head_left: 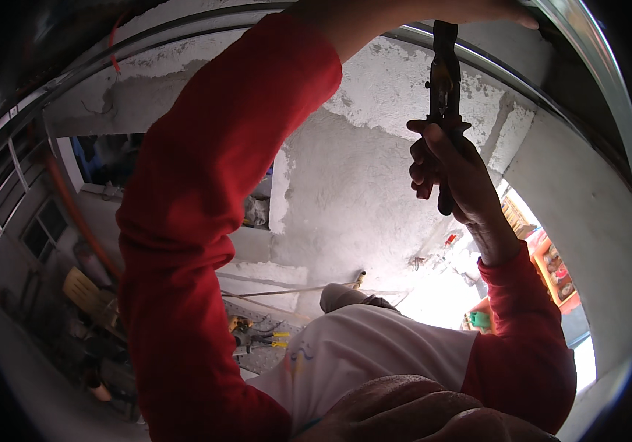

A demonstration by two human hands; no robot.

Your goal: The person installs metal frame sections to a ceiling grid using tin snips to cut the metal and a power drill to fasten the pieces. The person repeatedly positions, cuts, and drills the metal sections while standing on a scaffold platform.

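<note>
My right hand (448, 166) is wrapped round the handles of dark metal snips (445, 81), which I hold upright overhead with the jaws upward. My left arm, in a red sleeve, reaches up and across to the right. At the top edge, my left hand (470, 10) is stretched out just above the snips, its fingers extended toward a shiny metal channel (588, 51). Part of that hand is cut off by the picture's edge, so whether it touches the channel I cannot tell. The tips of the snips are close beneath the hand.
A curved-looking metal rail (478, 59) runs overhead behind the snips. Beyond stands a patchy plastered wall (360, 177) with an opening (110, 158). Lower left are a yellowish chair (84, 291) and yellow-handled tools (272, 339). Orange shelving (555, 272) shows in the bright doorway at right.
</note>
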